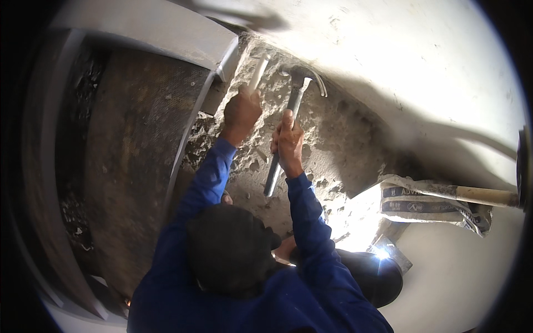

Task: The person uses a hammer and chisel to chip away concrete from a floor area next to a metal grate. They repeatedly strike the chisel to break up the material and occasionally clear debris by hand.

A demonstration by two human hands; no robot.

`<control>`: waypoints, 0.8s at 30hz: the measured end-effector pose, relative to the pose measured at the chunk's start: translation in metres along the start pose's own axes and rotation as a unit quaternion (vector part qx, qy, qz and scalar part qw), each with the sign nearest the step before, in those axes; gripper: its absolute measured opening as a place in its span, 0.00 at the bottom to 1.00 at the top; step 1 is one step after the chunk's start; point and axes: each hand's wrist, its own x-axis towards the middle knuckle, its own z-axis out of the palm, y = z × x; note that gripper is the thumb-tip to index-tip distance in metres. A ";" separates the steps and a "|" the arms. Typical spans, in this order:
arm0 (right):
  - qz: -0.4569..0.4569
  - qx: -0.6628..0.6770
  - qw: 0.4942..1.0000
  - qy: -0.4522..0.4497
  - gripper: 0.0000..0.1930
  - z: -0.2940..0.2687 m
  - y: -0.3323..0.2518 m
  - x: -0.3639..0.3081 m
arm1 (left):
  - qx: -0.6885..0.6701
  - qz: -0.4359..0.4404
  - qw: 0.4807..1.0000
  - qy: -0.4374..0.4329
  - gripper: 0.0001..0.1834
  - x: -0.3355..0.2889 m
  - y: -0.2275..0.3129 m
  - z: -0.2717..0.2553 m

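Both my arms, in blue sleeves, reach forward over a rough, chipped grey surface (pixel 327 150). My left hand (pixel 242 114) is closed around a pale rod (pixel 260 72), which points up and away; its far end is blurred and I cannot make out its kind. To its right, my right hand (pixel 288 141) wraps around the middle of a claw hammer (pixel 294 101), thumb along the handle. The hammer's dark head and curved claw lie at the far end, near the base of the white wall. The handle's butt sticks out below the hand. Rod and hammer are apart.
A large brownish metal sheet (pixel 139 144) lies left, with a white panel (pixel 155 30) at its far end. The white wall (pixel 438 61) rises at right. A torn paper sack (pixel 416 205), a pale round handle (pixel 486 196) and a shiny flat metal blade (pixel 395 252) lie lower right.
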 end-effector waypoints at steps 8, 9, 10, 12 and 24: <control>-0.038 0.000 0.999 -0.014 0.29 0.002 -0.026 0.002 | -0.002 -0.014 1.000 0.010 0.20 0.014 -0.008 0.003; -0.053 0.005 0.998 -0.015 0.29 0.003 -0.027 0.001 | -0.004 -0.017 1.000 0.009 0.20 0.014 -0.009 0.004; -0.090 0.016 0.996 -0.017 0.28 0.005 -0.027 0.001 | -0.010 -0.015 1.000 0.010 0.20 0.014 -0.010 0.005; -0.089 0.063 0.994 0.001 0.29 0.012 -0.026 0.003 | -0.023 -0.008 1.000 0.007 0.21 0.014 -0.011 0.006; -0.101 0.037 0.994 0.001 0.30 0.026 -0.016 0.032 | -0.057 -0.036 0.998 0.016 0.20 0.012 0.003 0.000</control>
